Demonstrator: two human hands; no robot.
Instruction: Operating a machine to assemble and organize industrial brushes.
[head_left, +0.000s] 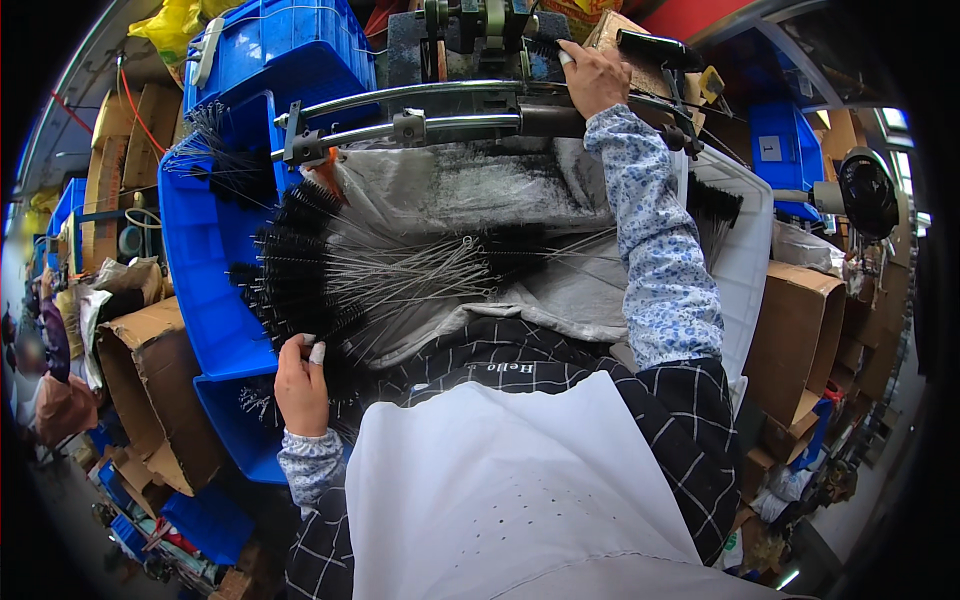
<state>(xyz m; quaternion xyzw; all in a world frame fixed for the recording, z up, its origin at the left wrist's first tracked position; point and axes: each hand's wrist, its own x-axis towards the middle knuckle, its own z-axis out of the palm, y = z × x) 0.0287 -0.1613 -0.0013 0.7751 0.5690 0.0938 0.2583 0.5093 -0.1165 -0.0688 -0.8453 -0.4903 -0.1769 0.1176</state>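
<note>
We see black brushes [330, 270] piled thick between our hands. Metal bars [400, 115] block the top. The grey cloth [560, 290] beside them is open.

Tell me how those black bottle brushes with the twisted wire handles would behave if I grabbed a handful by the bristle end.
The bottle brushes would probably feel light: thin wire stems, small bristle heads. The stems would likely flex and splay, since they already fan out loosely. Bristles may snag each other, so the left hand at the bristle ends might drag extras along.

A heap of black-bristled bottle brushes with twisted wire handles [350, 275] lies fanned across grey cloth, bristle heads toward the blue plastic crate [205, 250], wire stems pointing right, loops showing.
</note>
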